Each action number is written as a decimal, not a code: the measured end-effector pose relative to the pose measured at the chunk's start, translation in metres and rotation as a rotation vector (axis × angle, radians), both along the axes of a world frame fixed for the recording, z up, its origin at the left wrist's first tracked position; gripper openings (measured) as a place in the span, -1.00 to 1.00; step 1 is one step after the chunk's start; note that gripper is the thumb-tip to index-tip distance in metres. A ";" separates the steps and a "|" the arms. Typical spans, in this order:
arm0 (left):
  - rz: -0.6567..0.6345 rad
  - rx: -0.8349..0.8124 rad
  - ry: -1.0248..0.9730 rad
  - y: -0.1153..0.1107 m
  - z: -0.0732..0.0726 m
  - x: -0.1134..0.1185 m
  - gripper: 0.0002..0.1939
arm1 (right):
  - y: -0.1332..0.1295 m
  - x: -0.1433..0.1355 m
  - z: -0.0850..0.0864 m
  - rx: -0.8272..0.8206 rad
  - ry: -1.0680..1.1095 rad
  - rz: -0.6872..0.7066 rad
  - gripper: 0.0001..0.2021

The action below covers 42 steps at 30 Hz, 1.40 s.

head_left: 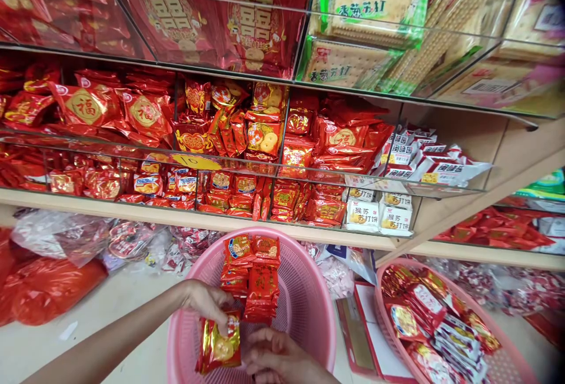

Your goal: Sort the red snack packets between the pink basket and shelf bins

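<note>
Over pink basket [315,290], curled hands [206,301] [277,356]

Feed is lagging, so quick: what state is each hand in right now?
Left hand: closed on a red-and-gold packet.
Right hand: fingers partly curled beside that packet; can't tell whether it holds anything.

Middle basket [309,290]: on the floor [106,301], before the lower shelf [110,207]
Stacked packets [262,284]: in it, toward its far rim
Right basket [509,366]: right of it, loose packets [459,343] inside
Bags [53,290]: on the floor, left
Upper shelf [220,75]: above the lower shelf
</note>
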<state>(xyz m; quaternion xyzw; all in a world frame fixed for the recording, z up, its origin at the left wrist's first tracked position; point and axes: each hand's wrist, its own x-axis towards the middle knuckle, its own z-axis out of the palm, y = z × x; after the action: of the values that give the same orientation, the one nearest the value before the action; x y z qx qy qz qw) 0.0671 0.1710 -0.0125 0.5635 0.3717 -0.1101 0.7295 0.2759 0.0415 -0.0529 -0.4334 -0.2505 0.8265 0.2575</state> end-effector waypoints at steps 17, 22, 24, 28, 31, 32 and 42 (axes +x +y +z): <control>0.432 0.091 -0.249 -0.085 0.051 0.021 -0.26 | -0.017 0.005 0.055 0.128 0.355 -0.231 -0.47; 0.879 0.266 -0.355 -0.122 0.010 0.071 -0.19 | -0.025 0.016 0.049 0.119 0.124 -0.557 -0.18; 0.935 0.285 -0.357 -0.129 -0.003 0.086 -0.19 | -0.029 0.022 0.048 0.127 -0.003 -0.630 -0.14; 0.935 0.259 -0.338 -0.133 -0.013 0.099 -0.18 | -0.033 0.032 0.051 0.133 -0.126 -0.663 -0.22; 0.946 0.089 -0.402 -0.137 -0.017 0.101 -0.14 | -0.031 0.040 0.054 0.116 -0.157 -0.652 -0.29; 0.945 -0.033 -0.424 -0.139 -0.020 0.101 -0.15 | -0.029 0.042 0.054 0.130 -0.172 -0.650 -0.27; 1.033 -0.857 -0.432 -0.133 -0.016 0.135 -0.61 | -0.020 0.052 0.052 0.355 -0.510 -0.755 -0.14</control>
<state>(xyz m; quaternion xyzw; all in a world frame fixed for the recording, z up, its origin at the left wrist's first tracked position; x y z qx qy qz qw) 0.2026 0.0383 -0.0286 -0.0126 0.3624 0.2281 0.9036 0.3279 0.0210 -0.0007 -0.6320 -0.2680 0.4874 0.5396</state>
